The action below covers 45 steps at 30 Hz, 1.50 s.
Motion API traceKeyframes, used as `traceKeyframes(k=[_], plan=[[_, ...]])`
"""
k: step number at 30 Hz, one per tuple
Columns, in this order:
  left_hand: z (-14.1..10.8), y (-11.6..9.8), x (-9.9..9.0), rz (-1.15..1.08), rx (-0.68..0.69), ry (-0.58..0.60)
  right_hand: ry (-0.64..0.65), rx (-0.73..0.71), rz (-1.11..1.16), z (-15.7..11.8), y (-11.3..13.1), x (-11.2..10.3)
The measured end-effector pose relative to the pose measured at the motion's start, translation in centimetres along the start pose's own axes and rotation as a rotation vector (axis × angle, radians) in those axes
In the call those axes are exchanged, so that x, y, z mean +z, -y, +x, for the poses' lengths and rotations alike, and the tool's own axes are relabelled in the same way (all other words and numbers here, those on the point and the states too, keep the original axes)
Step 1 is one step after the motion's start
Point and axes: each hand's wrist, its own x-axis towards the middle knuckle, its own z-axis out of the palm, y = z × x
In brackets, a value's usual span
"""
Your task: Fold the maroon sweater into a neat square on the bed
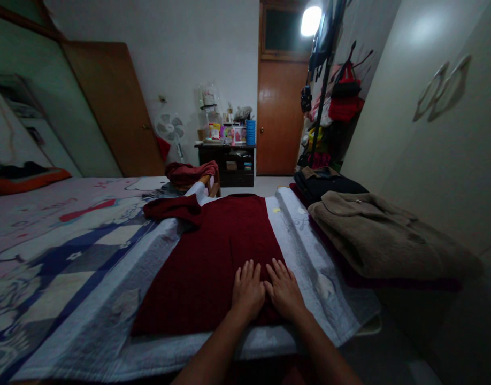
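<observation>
A dark red long-sleeved garment lies spread on a pale blue cloth in front of me. One sleeve sticks out to the left, while the right side runs straight, with no sleeve showing there. My left hand rests flat on the lower right part of the garment, fingers stretched out. Close beside it, my right hand lies flat along the garment's right edge, its fingers spread. The two thumbs nearly meet. Neither hand grips anything.
A folded brown fleecy coat and dark folded clothes are stacked at the right. A patterned bedspread covers the left. Reddish clothes lie at the far edge. A wardrobe stands right; a cluttered dark cabinet is behind.
</observation>
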Motion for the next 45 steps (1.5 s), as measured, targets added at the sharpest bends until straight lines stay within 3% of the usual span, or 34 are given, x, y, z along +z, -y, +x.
traceKeyframes(k=[15,21,24,28,35,40,45], plan=[[-0.1,0.0,0.5,-0.014,-0.002,-0.071,0.026,0.047,0.034,-2.5,-2.2,-0.2],[-0.1,-0.1,0.5,-0.018,-0.005,-0.061,-0.002,0.089,0.047,-1.7,-1.5,-1.3],[-0.1,0.0,0.5,-0.02,-0.005,-0.061,-0.082,0.026,0.072,-1.2,-0.7,-0.9],[-0.1,0.1,0.6,-0.024,0.01,-0.051,-0.08,-0.05,0.08,-1.2,-0.4,0.3],[-0.9,-0.8,-0.7,-0.059,-0.028,-0.231,-0.088,-0.041,0.063,-1.5,-0.4,0.6],[-1.3,-1.3,-2.3,-0.088,0.066,-0.116,-0.097,-0.047,0.06,-1.5,-0.4,0.7],[-1.6,-1.0,-2.2,-0.102,0.091,-0.063,-0.103,-0.035,0.057,-1.5,-0.4,0.8]])
